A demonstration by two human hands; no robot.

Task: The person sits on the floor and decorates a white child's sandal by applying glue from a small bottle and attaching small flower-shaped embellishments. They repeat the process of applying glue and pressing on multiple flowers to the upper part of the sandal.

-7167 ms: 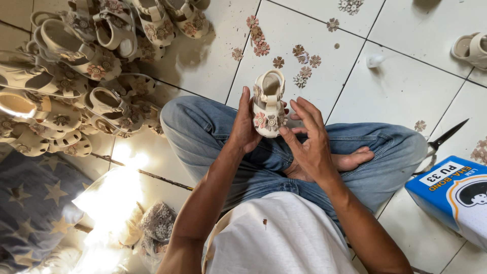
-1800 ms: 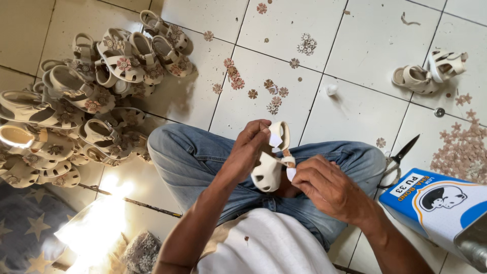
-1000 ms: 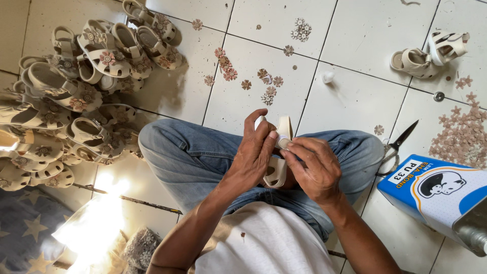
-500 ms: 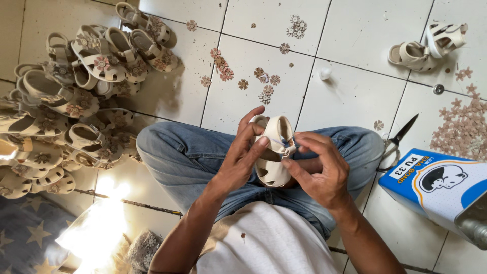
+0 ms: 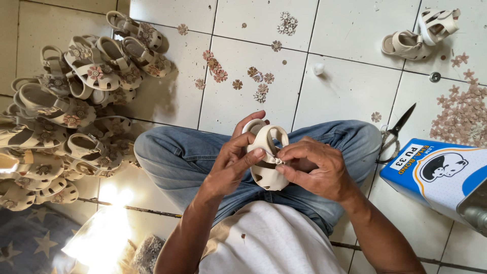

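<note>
Tilted a little more upright than half a second ago, the small cream sandal (image 5: 266, 157), smooth and rounded with cut-out straps, sits over the denim-clad lap, the left hand (image 5: 231, 165) curled around its side while the right hand (image 5: 314, 167) pinches narrowly at its strap, near a blue glue tin (image 5: 436, 170).

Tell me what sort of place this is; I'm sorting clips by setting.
Probably a small home workshop for children's sandals. A person sits on the tiled floor with a sandal in both hands, beside a sandal pile, loose flower trims, scissors and a glue tin.
</note>
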